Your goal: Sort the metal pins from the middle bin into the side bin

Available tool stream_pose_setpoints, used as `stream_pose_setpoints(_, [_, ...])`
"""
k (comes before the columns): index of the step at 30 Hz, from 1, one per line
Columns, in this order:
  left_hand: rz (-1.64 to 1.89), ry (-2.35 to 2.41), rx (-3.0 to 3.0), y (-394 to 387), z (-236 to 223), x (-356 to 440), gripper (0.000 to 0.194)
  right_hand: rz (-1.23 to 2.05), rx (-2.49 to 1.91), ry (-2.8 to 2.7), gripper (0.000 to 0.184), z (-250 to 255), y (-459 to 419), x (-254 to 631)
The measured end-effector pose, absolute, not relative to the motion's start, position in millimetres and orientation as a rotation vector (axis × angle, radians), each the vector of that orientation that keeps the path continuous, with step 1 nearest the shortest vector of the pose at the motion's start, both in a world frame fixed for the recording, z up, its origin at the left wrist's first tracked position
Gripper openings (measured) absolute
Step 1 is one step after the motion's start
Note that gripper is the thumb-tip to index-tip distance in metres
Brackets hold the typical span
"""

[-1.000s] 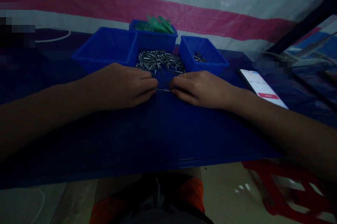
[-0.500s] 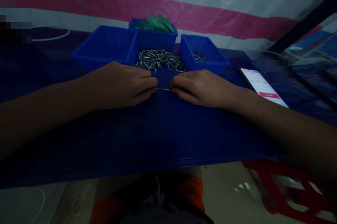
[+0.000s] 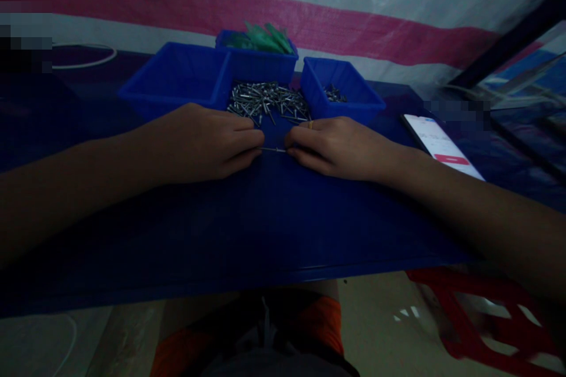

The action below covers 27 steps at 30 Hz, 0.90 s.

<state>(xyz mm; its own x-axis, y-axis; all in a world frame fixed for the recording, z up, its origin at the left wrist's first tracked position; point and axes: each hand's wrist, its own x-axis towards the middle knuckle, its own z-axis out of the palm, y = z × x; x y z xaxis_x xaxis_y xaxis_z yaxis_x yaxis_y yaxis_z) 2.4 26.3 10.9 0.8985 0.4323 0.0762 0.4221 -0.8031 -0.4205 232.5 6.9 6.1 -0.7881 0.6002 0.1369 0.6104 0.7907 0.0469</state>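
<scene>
Between my two hands a thin metal blind rivet (image 3: 275,150) lies level, one end pinched by each. My left hand (image 3: 216,142) is closed, thumb and fingers on the rivet's long thin pin. My right hand (image 3: 329,146), with a yellow ring on one finger, is closed on the thicker end. The fingertips hide both ends of the rivet. Just beyond the hands a loose pile of similar rivets (image 3: 265,98) lies on the blue table (image 3: 274,217).
Behind the pile stand a blue bin (image 3: 177,73) at left, a bin with green plastic bags (image 3: 260,41) in the middle, and a bin (image 3: 342,85) with some rivets at right. A lit phone (image 3: 442,144) lies by my right forearm. A red stool (image 3: 481,318) stands below.
</scene>
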Motion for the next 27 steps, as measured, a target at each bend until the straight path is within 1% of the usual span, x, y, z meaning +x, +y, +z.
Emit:
stream_pose_setpoints(4, [0.002, -0.604, -2.639, 27.0, 9.7, 2.2, 0.029, -0.138, -0.964, -2.863, 0.024, 6.0, 6.8, 232.5])
stream_pose_setpoints(13, [0.021, -0.606, -2.628, 26.2, 10.5, 2.3, 0.029, -0.145, -0.963, -2.874, 0.023, 6.1, 7.1, 232.5])
stream_pose_setpoints(19, [-0.111, -0.54, -2.62, 29.9, 7.3, 0.5, 0.03, -0.14, -0.975, -2.872, 0.023, 5.9, 7.5, 233.3])
stream_pose_setpoints(22, [0.005, -0.609, -2.629, 29.4, 7.3, 0.7, 0.031, -0.134, -0.985, -2.876, 0.023, 6.2, 7.1, 233.0])
stream_pose_setpoints(24, [-0.02, -0.586, -2.646, 29.2, 7.2, 1.0, 0.031, -0.129, -0.985, -2.874, 0.023, 6.5, 6.8, 232.6])
stream_pose_setpoints(25, [-0.09, -0.581, -2.637, 29.5, 6.9, 1.1, 0.031, -0.128, -0.983, -2.873, 0.023, 6.6, 6.6, 232.4])
stream_pose_setpoints(27, [-0.066, -0.592, -2.647, 30.6, 6.0, 1.1, 0.032, -0.129, -0.979, -2.87, 0.023, 6.7, 6.5, 232.3])
